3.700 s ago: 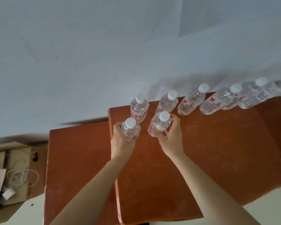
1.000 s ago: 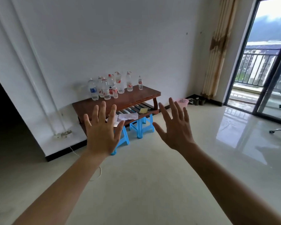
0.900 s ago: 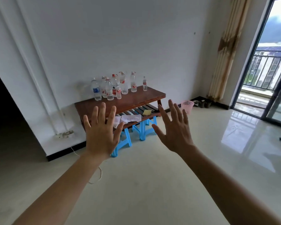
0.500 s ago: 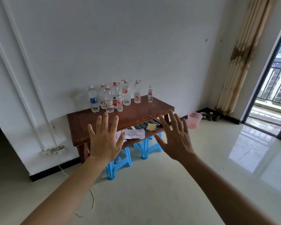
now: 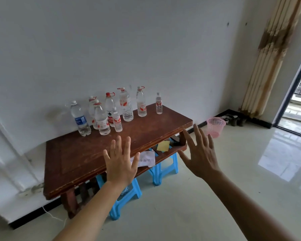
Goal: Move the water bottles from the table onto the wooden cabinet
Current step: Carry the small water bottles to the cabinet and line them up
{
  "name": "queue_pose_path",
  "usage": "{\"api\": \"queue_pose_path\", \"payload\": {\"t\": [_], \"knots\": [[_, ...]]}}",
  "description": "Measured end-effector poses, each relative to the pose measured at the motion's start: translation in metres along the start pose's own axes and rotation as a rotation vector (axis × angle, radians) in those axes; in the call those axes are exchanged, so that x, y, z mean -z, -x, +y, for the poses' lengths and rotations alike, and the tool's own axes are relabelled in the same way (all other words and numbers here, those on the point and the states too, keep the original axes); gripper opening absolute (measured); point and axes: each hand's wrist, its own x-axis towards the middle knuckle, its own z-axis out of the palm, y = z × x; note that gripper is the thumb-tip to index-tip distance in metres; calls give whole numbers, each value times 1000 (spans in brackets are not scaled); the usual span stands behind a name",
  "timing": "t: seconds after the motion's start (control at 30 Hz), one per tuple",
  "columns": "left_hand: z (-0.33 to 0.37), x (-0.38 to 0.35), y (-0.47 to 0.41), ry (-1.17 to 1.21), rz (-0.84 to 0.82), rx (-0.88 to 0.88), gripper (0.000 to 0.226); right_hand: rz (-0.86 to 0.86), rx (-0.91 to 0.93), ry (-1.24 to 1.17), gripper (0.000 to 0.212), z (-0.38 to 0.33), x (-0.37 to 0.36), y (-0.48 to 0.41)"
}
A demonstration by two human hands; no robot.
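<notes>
Several clear water bottles stand along the back of a brown wooden table (image 5: 146, 134) against the white wall. A blue-labelled bottle (image 5: 80, 119) is leftmost, a small red-labelled bottle (image 5: 117, 121) stands in front, and another small bottle (image 5: 159, 106) is at the right end. My left hand (image 5: 120, 162) is raised with fingers spread, in front of the table's near edge and holding nothing. My right hand (image 5: 200, 152) is also spread and empty, off the table's right corner. Neither hand touches the table. The wooden cabinet is out of view.
Two blue plastic stools (image 5: 129, 193) stand under the table. Papers (image 5: 146, 160) and a yellow note (image 5: 163, 146) lie on its lower shelf. A pink basket (image 5: 215, 126) sits on the floor to the right, near shoes, a curtain (image 5: 271, 54) and a balcony door.
Earlier both hands gripped bottles on a wooden surface; since then they are empty and spread. Over the last second the table with bottles has grown nearer and larger in view.
</notes>
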Motion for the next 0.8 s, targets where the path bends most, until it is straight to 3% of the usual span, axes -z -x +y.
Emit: {"api": "queue_pose_path", "payload": {"t": [0.13, 0.3, 0.8], "knots": [[12, -45, -82, -66, -86, 61, 75, -60, -11, -43, 82, 47, -63, -90], [19, -62, -187, -122, -60, 88, 77, -119, 21, -76, 84, 84, -117, -199], [-29, -207, -348, -116, -187, 289, 74, -382, 115, -184, 91, 99, -311, -350]]}}
